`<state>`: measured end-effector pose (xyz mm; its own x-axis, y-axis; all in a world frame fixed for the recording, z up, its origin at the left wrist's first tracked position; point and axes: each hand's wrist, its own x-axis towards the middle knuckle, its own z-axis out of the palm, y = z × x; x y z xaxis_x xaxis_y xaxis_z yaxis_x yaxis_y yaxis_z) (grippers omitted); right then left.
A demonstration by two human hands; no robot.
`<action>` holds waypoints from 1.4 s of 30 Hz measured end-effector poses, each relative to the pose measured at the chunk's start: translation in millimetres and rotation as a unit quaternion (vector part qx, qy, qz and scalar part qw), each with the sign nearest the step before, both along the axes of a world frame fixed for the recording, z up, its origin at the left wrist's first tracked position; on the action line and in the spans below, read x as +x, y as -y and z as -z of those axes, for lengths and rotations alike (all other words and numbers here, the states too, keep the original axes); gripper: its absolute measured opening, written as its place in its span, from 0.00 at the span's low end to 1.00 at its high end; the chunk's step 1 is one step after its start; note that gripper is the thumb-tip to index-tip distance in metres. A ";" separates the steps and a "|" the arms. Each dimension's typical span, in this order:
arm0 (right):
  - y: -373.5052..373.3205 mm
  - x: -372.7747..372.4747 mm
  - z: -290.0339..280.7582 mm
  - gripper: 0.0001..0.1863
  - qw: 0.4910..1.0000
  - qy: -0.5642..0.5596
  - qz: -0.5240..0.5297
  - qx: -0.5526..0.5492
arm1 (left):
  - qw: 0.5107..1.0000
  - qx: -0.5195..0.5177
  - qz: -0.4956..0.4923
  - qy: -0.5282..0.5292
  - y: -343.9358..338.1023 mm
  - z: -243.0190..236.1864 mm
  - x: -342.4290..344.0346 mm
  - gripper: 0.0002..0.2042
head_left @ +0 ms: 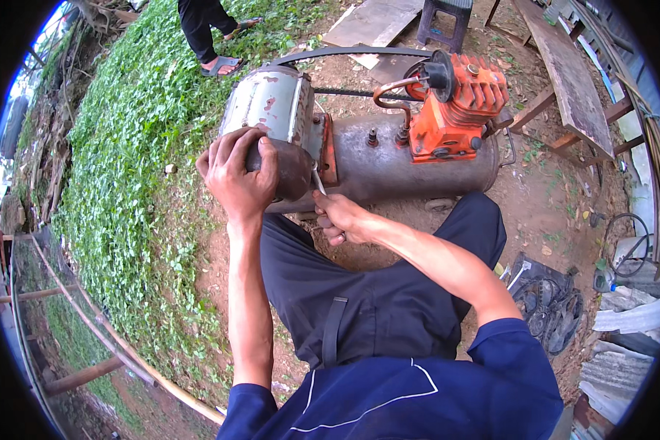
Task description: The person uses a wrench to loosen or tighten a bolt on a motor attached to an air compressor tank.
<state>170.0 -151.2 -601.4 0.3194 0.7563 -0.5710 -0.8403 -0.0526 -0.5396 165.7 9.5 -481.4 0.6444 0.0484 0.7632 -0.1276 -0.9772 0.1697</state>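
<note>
An air compressor stands before me: a dark metal tank (359, 180), a silver electric motor (268, 103) with peeling paint, and an orange pump head (455, 110). The motor's dark rounded end cover (295, 170) faces me. Over its left side my left hand (240, 167) is closed, the fingers curled round its top. My right hand (339, 218) grips a thin silver wrench (319, 181), whose upper end touches the cover's right edge near the orange mounting bracket (330, 154). The fingers hide the wrench's lower part.
A black drive belt (359, 51) runs behind from motor to pump. Another person's sandalled foot (222, 66) is at the far left on the greenery. A plastic stool (446, 22) and wooden bench (565, 81) stand at far right. A second wrench (519, 275) lies by dark parts near my right knee.
</note>
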 end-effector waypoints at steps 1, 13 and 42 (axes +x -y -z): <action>3.2 3.1 0.8 0.22 1.000 0.005 -0.015 -0.007 | 1.000 0.001 -0.001 0.001 0.4 0.3 -0.2 0.07; 18.0 18.2 -2.6 0.22 0.997 0.028 -0.075 -0.017 | 1.000 -0.008 -0.007 -0.011 2.2 1.5 -2.5 0.07; 48.7 38.5 14.0 0.20 0.615 0.722 -0.029 -0.315 | 0.999 -0.011 -0.052 0.008 9.1 1.9 -3.0 0.06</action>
<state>208.5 -200.0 -615.4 0.8206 0.5644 0.0901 0.5044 -0.6410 -0.5785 162.7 0.3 -483.3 0.6229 0.1318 0.7711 -0.0281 -0.9813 0.1905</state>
